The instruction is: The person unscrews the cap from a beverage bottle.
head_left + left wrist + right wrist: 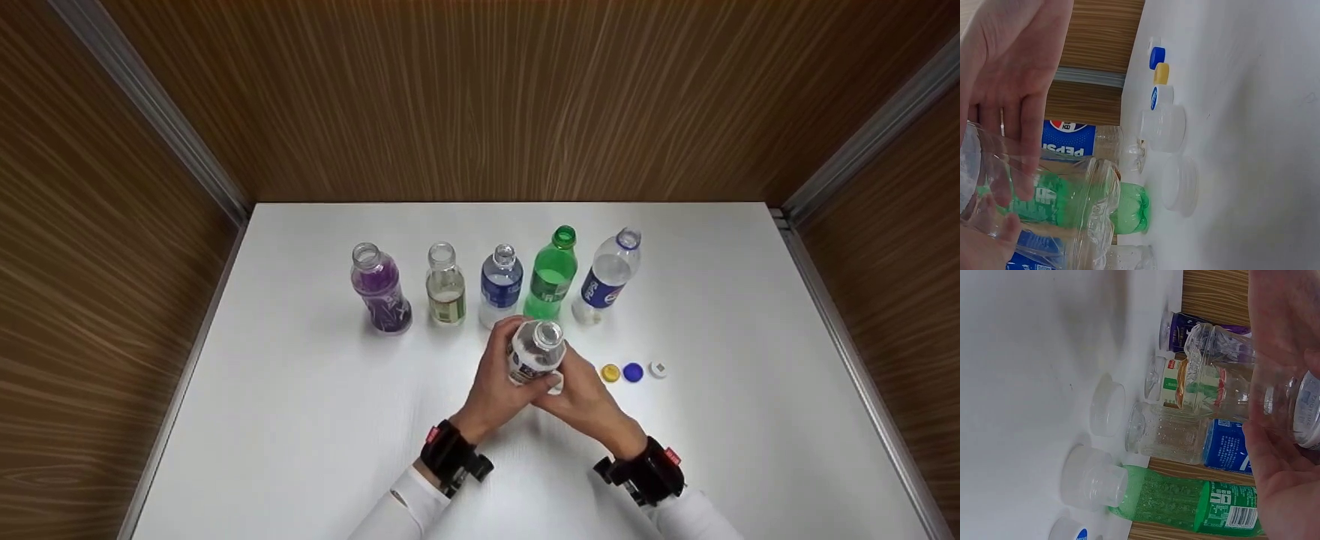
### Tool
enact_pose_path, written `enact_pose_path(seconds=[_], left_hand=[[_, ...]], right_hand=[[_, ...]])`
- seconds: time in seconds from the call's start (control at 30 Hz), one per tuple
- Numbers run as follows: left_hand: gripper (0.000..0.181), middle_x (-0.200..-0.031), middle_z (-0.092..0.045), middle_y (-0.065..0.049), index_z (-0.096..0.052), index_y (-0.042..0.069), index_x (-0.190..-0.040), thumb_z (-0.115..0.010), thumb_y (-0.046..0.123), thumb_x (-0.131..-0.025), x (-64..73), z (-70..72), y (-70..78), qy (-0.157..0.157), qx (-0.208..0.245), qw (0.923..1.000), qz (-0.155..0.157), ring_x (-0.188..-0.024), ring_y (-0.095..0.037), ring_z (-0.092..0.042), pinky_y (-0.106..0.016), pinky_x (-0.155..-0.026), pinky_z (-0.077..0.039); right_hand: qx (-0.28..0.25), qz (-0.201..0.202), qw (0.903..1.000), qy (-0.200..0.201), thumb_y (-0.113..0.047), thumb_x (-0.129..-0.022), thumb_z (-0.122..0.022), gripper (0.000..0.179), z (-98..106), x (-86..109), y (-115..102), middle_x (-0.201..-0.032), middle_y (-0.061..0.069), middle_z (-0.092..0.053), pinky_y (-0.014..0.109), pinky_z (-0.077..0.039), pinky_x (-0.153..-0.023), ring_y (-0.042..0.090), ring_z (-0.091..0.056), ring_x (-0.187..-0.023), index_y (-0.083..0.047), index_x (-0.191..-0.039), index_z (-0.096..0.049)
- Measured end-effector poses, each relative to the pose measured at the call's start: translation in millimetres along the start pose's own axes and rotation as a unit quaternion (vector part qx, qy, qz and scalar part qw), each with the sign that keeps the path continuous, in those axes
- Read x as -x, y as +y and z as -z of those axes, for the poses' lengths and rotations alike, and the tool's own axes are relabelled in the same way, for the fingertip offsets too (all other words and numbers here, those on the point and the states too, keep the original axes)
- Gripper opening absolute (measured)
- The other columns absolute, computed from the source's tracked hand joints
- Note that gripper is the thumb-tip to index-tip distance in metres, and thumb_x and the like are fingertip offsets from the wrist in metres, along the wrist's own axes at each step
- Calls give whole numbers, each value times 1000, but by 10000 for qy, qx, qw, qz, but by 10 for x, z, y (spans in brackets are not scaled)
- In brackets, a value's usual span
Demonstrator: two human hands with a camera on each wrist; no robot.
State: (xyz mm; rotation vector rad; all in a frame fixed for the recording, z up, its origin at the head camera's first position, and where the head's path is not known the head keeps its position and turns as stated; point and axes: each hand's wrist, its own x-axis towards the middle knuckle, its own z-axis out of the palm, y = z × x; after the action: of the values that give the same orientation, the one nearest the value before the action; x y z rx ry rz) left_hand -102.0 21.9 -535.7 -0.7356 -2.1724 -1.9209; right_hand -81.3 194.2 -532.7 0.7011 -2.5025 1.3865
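Both hands hold a clear plastic bottle (538, 346) with a white and dark label, its uncapped mouth tilted up. My left hand (495, 386) wraps its left side, thumb across the front. On the other side, my right hand (581, 391) has its fingers against the bottle, as the left wrist view also shows. The bottle's ribbed clear base (1199, 371) is over the white table. Just beyond stand a green bottle (552, 277), a blue-labelled bottle (502, 285) and a Pepsi bottle (607, 277), all with uncapped mouths.
Further left are a purple bottle (381, 289) and a clear bottle with a cream-green label (446, 289). A yellow cap (610, 373), a blue cap (634, 372) and a white cap (658, 369) lie at right. Two translucent caps (1179, 185) sit below the hands. Wood-grain panels (487, 97) enclose the table.
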Motion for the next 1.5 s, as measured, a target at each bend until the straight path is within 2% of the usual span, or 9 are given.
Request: enact_pose_path(seconds=[0.17,0.27,0.47,0.6,0.83,0.97,1.07,1.23,1.5], left_hand=[[94,-155,-46,-13,-34,4,-154,-87,35,-83,17,77,-31,-261,-3,9997,10,-143,-24,-44,-47,-117,-37],[96,-159,-41,-14,-30,4,-157,-84,41,-85,26,165,-76,-346,-389,9986,-103,-146,-25,-40,-48,-117,-37],[96,-162,-35,-13,-30,4,-157,-82,40,-86,19,379,-123,-346,-1104,9931,-199,-150,-26,-34,-45,-121,-31],[93,-162,-34,-13,-33,2,-156,-82,40,-86,28,512,-165,-392,-1418,9889,-201,-151,-27,-33,-45,-123,-28],[88,-161,-35,-15,-38,3,-153,-81,41,-88,91,698,-241,-471,-2044,9778,22,-148,-30,-36,-49,-120,-33],[87,-160,-35,-14,-40,4,-153,-80,45,-88,122,768,-259,-519,-2379,9696,249,-146,-32,-39,-55,-115,-36],[86,-160,-37,-14,-42,4,-152,-80,45,-88,133,795,-279,-551,-2546,9651,274,-145,-31,-40,-55,-114,-37],[85,-159,-38,-14,-43,4,-151,-81,44,-87,142,807,-294,-542,-2645,9627,175,-145,-31,-41,-54,-113,-38],[82,-158,-39,-14,-44,4,-150,-81,42,-87,159,825,-292,-521,-2628,9633,175,-144,-31,-42,-55,-111,-40]], right_hand=[[10,-5,9999,121,-10,-79,-90,76,83,10,30,-139,9,-64,37,-49,-107,26,-60,-128,0,-143,-51],[-109,-191,9996,199,-9,-80,-89,77,188,20,44,-140,5,-64,34,-48,-107,24,-60,-128,-2,-146,-50],[-98,-903,9943,553,-3,-79,-89,75,472,83,30,-137,4,-65,27,-49,-102,19,-62,-123,-6,-144,-52],[125,-970,9910,915,2,-76,-89,73,671,141,68,-134,8,-66,18,-48,-98,15,-62,-120,-2,-141,-55],[656,-955,9819,1501,8,-72,-89,81,991,222,187,-132,15,-66,10,-45,-95,-5,-57,-117,0,-143,-51],[620,-1164,9737,1856,15,-71,-85,81,1130,223,302,-132,22,-63,10,-45,-96,-7,-56,-116,6,-143,-48],[639,-1353,9673,2045,15,-73,-84,78,1196,196,397,-132,24,-62,9,-43,-97,-8,-54,-114,8,-142,-48],[653,-1564,9626,2113,7,-80,-84,77,1275,151,573,-138,17,-60,14,-45,-101,-3,-54,-119,3,-146,-45],[750,-2106,9562,1890,-11,-87,-83,79,1364,93,841,-142,16,-55,36,-47,-110,32,-55,-132,-2,-151,-37]])
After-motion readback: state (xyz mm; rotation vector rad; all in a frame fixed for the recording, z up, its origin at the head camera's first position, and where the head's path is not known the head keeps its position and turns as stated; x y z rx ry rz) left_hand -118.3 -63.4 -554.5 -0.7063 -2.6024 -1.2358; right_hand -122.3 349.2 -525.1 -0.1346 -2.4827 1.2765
